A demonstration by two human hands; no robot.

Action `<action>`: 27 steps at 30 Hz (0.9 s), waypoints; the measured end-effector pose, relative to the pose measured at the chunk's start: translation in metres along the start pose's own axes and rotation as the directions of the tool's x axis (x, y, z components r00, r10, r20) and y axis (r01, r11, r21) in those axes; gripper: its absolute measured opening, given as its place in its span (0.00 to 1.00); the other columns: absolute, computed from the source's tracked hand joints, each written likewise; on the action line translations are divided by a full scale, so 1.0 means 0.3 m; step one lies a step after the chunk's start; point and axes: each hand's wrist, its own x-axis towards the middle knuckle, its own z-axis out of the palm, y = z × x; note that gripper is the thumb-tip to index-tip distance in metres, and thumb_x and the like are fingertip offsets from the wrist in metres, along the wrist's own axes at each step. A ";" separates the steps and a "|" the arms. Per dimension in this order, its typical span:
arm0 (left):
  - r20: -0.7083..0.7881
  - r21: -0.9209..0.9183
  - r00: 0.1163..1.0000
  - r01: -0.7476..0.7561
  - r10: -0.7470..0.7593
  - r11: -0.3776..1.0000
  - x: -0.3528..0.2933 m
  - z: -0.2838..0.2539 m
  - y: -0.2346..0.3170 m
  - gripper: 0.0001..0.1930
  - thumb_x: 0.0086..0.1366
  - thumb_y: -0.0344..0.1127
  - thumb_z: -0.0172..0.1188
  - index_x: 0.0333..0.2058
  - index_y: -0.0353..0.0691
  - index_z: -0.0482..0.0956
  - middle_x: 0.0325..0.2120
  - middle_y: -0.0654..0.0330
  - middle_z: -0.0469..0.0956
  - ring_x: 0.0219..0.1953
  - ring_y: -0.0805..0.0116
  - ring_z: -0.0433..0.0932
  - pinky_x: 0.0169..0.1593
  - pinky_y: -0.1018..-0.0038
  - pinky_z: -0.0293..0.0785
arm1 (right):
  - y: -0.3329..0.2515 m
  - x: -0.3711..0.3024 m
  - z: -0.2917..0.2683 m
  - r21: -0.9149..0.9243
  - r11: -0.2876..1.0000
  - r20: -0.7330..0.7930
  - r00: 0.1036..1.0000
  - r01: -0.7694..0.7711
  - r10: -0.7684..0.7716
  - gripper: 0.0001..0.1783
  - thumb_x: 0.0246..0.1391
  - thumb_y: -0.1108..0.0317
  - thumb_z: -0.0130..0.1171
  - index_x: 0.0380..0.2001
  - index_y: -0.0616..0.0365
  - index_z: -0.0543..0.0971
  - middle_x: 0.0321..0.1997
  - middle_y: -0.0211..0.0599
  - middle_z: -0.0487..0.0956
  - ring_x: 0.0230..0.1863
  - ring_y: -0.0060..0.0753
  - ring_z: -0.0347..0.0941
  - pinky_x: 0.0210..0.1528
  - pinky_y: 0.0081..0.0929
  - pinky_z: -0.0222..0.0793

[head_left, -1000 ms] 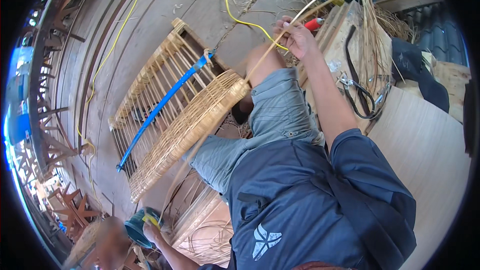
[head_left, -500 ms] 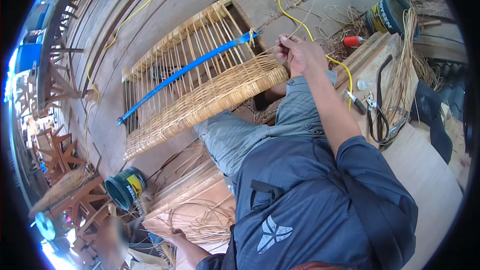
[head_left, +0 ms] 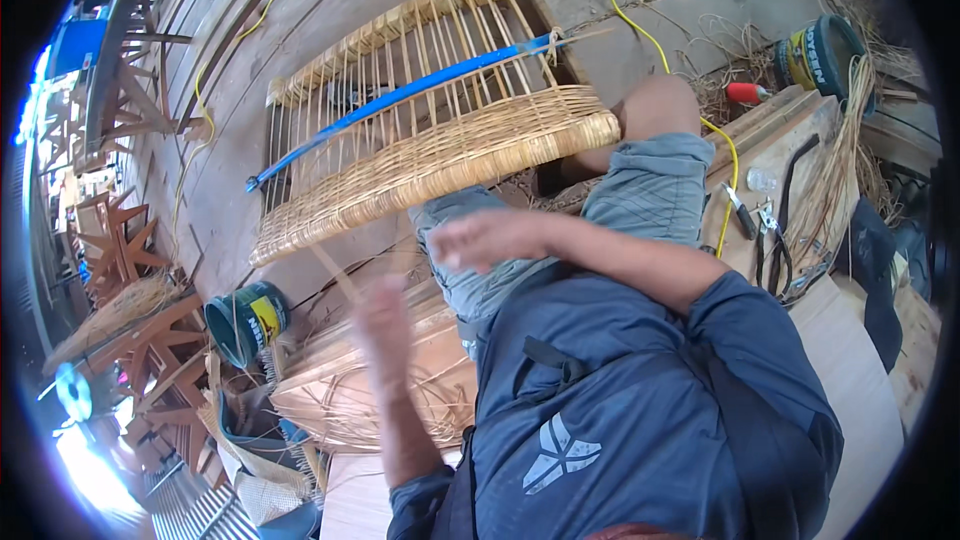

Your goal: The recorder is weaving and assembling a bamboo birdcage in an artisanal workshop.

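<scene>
On my feed both hands are blurred, apart but near each other. Left hand (head_left: 383, 315) sits just near of the wicker frame (head_left: 440, 162), beside a pale strand (head_left: 333, 268); I can't tell if its fingers grip it. Right hand (head_left: 487, 240) is over the thigh, finger closure unreadable. Frame is far-center, tilted, near edge woven, bare stakes beyond, blue bar (head_left: 400, 101) across them. Green bucket (head_left: 266, 314) left, pliers (head_left: 769, 216) right.
</scene>
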 end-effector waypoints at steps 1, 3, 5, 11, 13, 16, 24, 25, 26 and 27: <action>0.230 0.253 0.917 0.266 -0.325 0.930 0.037 0.071 0.163 0.09 0.63 0.34 0.51 0.31 0.34 0.76 0.20 0.58 0.72 0.24 0.74 0.68 0.31 0.73 0.67 | -0.033 -0.007 -0.029 0.157 0.987 -0.112 0.994 0.020 -0.002 0.23 0.56 0.56 0.54 0.49 0.61 0.70 0.37 0.38 0.78 0.35 0.31 0.76 0.39 0.26 0.73; 0.292 0.112 0.863 0.397 -0.412 0.911 0.017 0.147 0.068 0.12 0.62 0.37 0.51 0.28 0.32 0.73 0.16 0.55 0.68 0.22 0.72 0.65 0.28 0.69 0.64 | -0.016 -0.009 -0.102 0.533 0.811 -0.329 0.942 0.240 -0.063 0.16 0.59 0.63 0.49 0.46 0.60 0.70 0.34 0.37 0.78 0.35 0.32 0.76 0.38 0.27 0.74; 0.328 0.146 0.847 0.392 -0.418 0.908 0.009 0.142 -0.018 0.14 0.62 0.39 0.51 0.27 0.32 0.73 0.15 0.55 0.67 0.21 0.71 0.64 0.28 0.69 0.63 | 0.006 -0.050 -0.277 0.596 0.670 -0.464 0.871 0.442 -0.162 0.10 0.60 0.68 0.47 0.42 0.59 0.72 0.33 0.37 0.78 0.35 0.32 0.77 0.38 0.28 0.75; 0.445 0.454 0.731 0.315 -0.518 0.834 -0.012 -0.043 -0.237 0.18 0.61 0.44 0.48 0.24 0.32 0.73 0.15 0.54 0.69 0.20 0.63 0.66 0.27 0.66 0.63 | -0.069 -0.269 -0.601 0.361 0.603 -0.796 0.571 0.712 -0.198 0.08 0.59 0.69 0.49 0.41 0.57 0.71 0.33 0.36 0.78 0.35 0.34 0.77 0.36 0.33 0.77; 0.331 0.474 0.795 0.325 -0.508 0.818 -0.071 -0.131 -0.364 0.19 0.61 0.45 0.48 0.24 0.32 0.73 0.15 0.51 0.70 0.20 0.60 0.67 0.27 0.64 0.63 | -0.108 -0.311 -0.639 0.214 0.672 -0.893 0.420 0.709 -0.159 0.05 0.57 0.72 0.50 0.38 0.58 0.71 0.32 0.38 0.77 0.34 0.36 0.77 0.37 0.32 0.76; 0.285 0.524 0.833 0.279 -0.475 0.805 -0.102 -0.230 -0.385 0.18 0.62 0.43 0.49 0.25 0.32 0.73 0.16 0.47 0.70 0.20 0.56 0.68 0.27 0.63 0.63 | -0.107 -0.329 -0.667 0.199 0.759 -0.883 0.450 0.620 -0.137 0.06 0.56 0.72 0.51 0.37 0.57 0.70 0.33 0.38 0.76 0.33 0.36 0.76 0.35 0.35 0.75; 0.103 0.795 0.845 0.248 -0.525 0.554 -0.214 -0.460 -0.643 0.17 0.61 0.43 0.51 0.24 0.34 0.75 0.22 0.43 0.75 0.27 0.44 0.74 0.31 0.54 0.67 | -0.113 -0.352 -0.816 0.099 0.775 -0.907 0.377 0.624 -0.188 0.10 0.56 0.71 0.52 0.42 0.56 0.69 0.34 0.35 0.77 0.32 0.33 0.76 0.33 0.33 0.73; 0.088 0.830 0.836 0.240 -0.542 0.504 -0.244 -0.496 -0.693 0.17 0.61 0.44 0.51 0.24 0.34 0.76 0.23 0.43 0.75 0.28 0.44 0.75 0.32 0.54 0.68 | -0.119 -0.350 -0.824 0.096 0.784 -0.913 0.367 0.614 -0.175 0.09 0.56 0.71 0.52 0.41 0.56 0.70 0.33 0.35 0.77 0.31 0.32 0.75 0.32 0.32 0.72; 0.075 0.861 0.827 0.227 -0.557 0.454 -0.264 -0.531 -0.731 0.17 0.61 0.44 0.50 0.25 0.34 0.76 0.24 0.43 0.76 0.28 0.44 0.75 0.33 0.54 0.68 | -0.123 -0.354 -0.835 0.092 0.792 -0.921 0.354 0.604 -0.163 0.09 0.56 0.71 0.52 0.41 0.55 0.70 0.33 0.35 0.77 0.30 0.31 0.75 0.31 0.31 0.72; 0.105 0.880 0.832 0.178 -0.545 0.440 -0.278 -0.568 -0.753 0.19 0.62 0.46 0.50 0.25 0.34 0.76 0.24 0.43 0.76 0.29 0.43 0.75 0.34 0.54 0.69 | -0.121 -0.363 -0.852 0.089 0.794 -0.925 0.345 0.601 -0.158 0.09 0.56 0.71 0.52 0.41 0.55 0.70 0.33 0.35 0.77 0.30 0.31 0.75 0.31 0.31 0.72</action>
